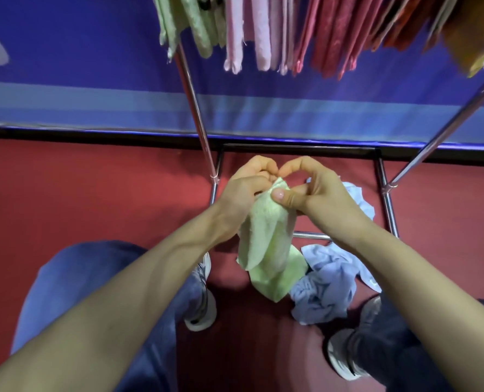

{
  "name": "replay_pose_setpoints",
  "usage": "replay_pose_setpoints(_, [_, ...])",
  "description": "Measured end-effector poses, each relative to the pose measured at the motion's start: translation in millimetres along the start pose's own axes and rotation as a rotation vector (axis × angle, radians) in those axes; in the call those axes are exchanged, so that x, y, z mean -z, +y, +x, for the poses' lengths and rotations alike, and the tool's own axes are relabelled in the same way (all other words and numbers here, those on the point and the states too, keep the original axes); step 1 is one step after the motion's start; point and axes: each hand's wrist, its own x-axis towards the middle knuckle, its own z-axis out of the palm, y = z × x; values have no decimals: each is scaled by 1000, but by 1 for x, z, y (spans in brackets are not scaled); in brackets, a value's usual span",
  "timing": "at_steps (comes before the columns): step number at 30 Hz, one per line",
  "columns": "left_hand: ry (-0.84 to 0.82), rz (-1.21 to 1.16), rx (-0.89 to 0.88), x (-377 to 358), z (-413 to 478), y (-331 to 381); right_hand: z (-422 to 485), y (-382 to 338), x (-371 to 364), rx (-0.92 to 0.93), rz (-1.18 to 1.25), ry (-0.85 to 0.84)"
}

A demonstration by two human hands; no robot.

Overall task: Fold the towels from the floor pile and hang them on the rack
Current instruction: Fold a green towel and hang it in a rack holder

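Note:
A pale green towel hangs in front of me, held at its top edge by both hands. My left hand pinches the top from the left; my right hand pinches it from the right, thumb pressed on the cloth. The two hands touch each other above the towel. Light blue towels lie crumpled on the red floor below and to the right. The metal rack stands ahead, with green, pink, red and orange towels hanging from its top.
The rack's base frame rests on the red carpet around the blue pile. A blue wall stands right behind the rack. My shoes and jeans flank the pile.

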Motion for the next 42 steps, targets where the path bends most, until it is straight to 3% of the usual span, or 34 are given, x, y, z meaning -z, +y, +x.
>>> replay_pose_setpoints(11, [16,5,43,-3,3,-5,-3,0,0,-1,-16,8])
replay_pose_setpoints(17, [12,29,18,-3,5,6,-2,-5,4,0,37,159])
replay_pose_setpoints(20, [-81,234,-8,1,5,4,0,-7,9,-16,37,261])
replay_pose_setpoints(24, [-266,946,100,12,1,-8,1,-10,14,-57,45,335])
replay_pose_setpoints(28, [-254,1225,43,22,0,-7,3,-10,22,-80,18,411])
replay_pose_setpoints(33, [-130,1356,-58,29,1,9,7,-10,36,-83,-75,519])
replay_pose_setpoints(38, [-149,1352,-93,32,1,7,11,-6,47,-39,-258,545])
replay_pose_setpoints(42, [-189,1345,-91,34,0,0,10,-3,44,-16,-268,534])
